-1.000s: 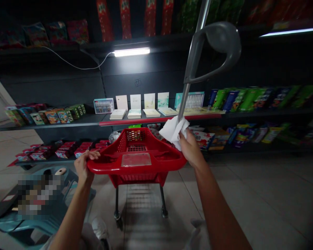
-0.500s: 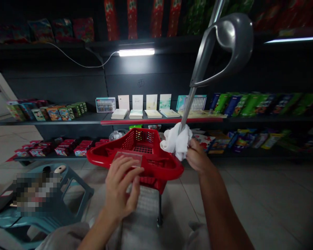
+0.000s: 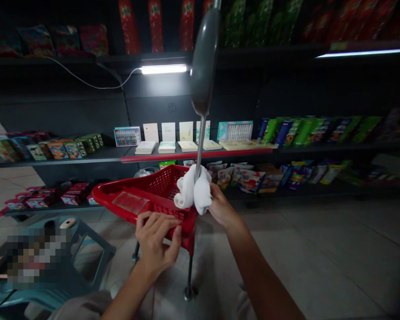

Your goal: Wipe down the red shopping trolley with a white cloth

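A red plastic shopping basket (image 3: 143, 190) on a wheeled stand is tilted in front of me, with a clear plastic panel (image 3: 130, 202) set in its top. My left hand (image 3: 155, 242) grips the basket's near rim, fingers curled over the red edge. My right hand (image 3: 222, 205) holds a bunched white cloth (image 3: 192, 190) around a thin metal pole (image 3: 200, 142). The cloth touches the basket's corner. A grey curved handle (image 3: 204, 62) tops the pole, seen edge-on. The pole's lower part shows below the basket, ending at a small wheel (image 3: 189, 293).
Dark store shelves (image 3: 200, 153) hold cards, books and colourful packets ahead. A teal plastic stool (image 3: 96, 251) with a pixelated item on it stands at the lower left, close to my left arm. Tiled floor (image 3: 303, 249) spreads to the right.
My left hand has moved from the clear panel to the near rim. The basket has swung left, the grey handle has turned edge-on, and the cloth sits more tightly bunched around the pole.
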{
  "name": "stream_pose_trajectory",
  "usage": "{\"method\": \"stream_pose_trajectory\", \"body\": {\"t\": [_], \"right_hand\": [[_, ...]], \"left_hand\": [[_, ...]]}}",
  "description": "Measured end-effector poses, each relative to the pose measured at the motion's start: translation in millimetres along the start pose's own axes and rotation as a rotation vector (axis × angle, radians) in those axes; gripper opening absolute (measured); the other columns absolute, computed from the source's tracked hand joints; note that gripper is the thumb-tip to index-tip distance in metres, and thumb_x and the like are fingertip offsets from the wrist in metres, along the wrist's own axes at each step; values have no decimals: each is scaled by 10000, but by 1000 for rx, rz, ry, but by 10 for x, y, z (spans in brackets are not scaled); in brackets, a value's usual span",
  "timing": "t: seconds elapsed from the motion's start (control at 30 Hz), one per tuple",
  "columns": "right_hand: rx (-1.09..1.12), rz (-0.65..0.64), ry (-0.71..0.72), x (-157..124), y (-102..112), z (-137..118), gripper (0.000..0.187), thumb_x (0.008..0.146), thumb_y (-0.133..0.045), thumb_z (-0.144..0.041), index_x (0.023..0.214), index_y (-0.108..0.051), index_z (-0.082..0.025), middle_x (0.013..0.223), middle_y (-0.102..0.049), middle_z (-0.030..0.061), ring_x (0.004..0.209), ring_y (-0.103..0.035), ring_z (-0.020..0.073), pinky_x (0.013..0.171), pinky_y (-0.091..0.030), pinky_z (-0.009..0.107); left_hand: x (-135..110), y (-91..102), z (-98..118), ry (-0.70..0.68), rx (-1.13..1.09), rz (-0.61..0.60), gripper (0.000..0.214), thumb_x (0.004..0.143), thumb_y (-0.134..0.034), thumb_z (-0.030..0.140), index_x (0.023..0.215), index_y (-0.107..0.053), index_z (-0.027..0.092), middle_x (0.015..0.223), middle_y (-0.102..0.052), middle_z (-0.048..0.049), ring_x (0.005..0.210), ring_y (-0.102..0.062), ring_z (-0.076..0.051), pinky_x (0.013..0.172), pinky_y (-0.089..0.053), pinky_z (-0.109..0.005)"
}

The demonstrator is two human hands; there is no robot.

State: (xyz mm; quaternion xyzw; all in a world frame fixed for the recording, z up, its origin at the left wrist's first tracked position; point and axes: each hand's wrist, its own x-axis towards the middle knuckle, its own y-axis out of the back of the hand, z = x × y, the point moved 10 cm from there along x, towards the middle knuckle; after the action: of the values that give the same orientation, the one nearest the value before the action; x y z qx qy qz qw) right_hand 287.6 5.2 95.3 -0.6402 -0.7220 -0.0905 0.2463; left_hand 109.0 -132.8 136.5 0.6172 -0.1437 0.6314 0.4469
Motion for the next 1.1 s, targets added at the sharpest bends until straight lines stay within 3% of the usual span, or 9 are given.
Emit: {"method": "stream_pose_trajectory", "body": {"t": [0.2, 0.33, 0.47, 0.63, 0.73, 0.87, 0.93, 1.0, 1.1], "right_hand": [[-278, -5, 110, -166, -309, 194, 134, 801, -609, -291, 900, -648, -209, 752, -666, 0, 658, -569, 153, 655, -502, 258], [-552, 1, 243, -337, -517, 307, 320, 880, -555, -236, 1184, -653, -225, 1026, -748, 82, 927, -707, 251, 858, -562, 348], [-737, -104, 366, -423, -682, 388, 410, 895, -522, -126, 1272, -633, -248, 1197, -719, 109, 1170, -674, 277, 1038, -527, 402], [-929, -236, 369, -381, -703, 517, 493, 893, -485, -56, 1336, -601, -239, 1315, -663, 109, 1309, -592, 254, 1156, -465, 420], [-982, -258, 343, -333, -656, 607, 504, 907, -452, -44, 1363, -568, -223, 1372, -631, 111, 1335, -573, 236, 1221, -405, 437], [-1035, -240, 354, -306, -624, 694, 539, 879, -458, -22, 1377, -555, -203, 1425, -602, 120, 1383, -536, 239, 1266, -340, 474], [-1043, -238, 350, -303, -630, 731, 562, 856, -477, -15, 1375, -560, -214, 1433, -602, 111, 1386, -533, 246, 1265, -337, 492], [-1035, -248, 333, -297, -639, 771, 568, 860, -492, -28, 1387, -558, -230, 1433, -610, 98, 1378, -539, 246, 1260, -341, 504], [-1047, -241, 293, -270, -605, 842, 560, 875, -493, -40, 1403, -553, -214, 1426, -616, 105, 1381, -533, 250, 1244, -361, 508]], "left_hand": [[-42, 229, -408, 39, -18, 62, 264, 981, -539, 227, 753, -672, 229, 715, -748, 20, 693, -671, -156, 873, -399, -407], [-90, 365, -745, 79, -66, 89, 320, 980, -541, 288, 694, -673, 234, 686, -736, 14, 690, -676, -164, 954, -419, -444], [-89, 463, -1044, 142, -94, 45, 338, 965, -560, 333, 665, -681, 237, 678, -725, 6, 732, -691, -181, 1025, -442, -473], [-113, 668, -1205, 152, -1, 101, 214, 933, -606, 256, 746, -705, 229, 746, -730, 4, 827, -697, -187, 1084, -466, -479], [-113, 761, -1117, 123, 72, 124, 132, 916, -612, 219, 837, -717, 217, 888, -756, -33, 937, -701, -207, 1081, -492, -492], [-85, 821, -629, -63, 155, 187, 153, 852, -631, 152, 948, -718, 234, 993, -757, -44, 1035, -678, -232, 1110, -480, -536], [-67, 670, -390, -138, 116, 111, 220, 837, -618, 125, 1000, -707, 243, 1008, -757, -38, 1053, -675, -227, 1081, -515, -502], [-56, 393, -256, -156, 78, -45, 252, 843, -620, 132, 1056, -698, 241, 1066, -759, -46, 1112, -666, -231, 1060, -538, -462], [-85, -22, -320, -72, 218, -241, 307, 888, -623, 198, 1187, -686, 228, 1288, -716, -86, 1285, -601, -279, 1140, -475, -504]]}}
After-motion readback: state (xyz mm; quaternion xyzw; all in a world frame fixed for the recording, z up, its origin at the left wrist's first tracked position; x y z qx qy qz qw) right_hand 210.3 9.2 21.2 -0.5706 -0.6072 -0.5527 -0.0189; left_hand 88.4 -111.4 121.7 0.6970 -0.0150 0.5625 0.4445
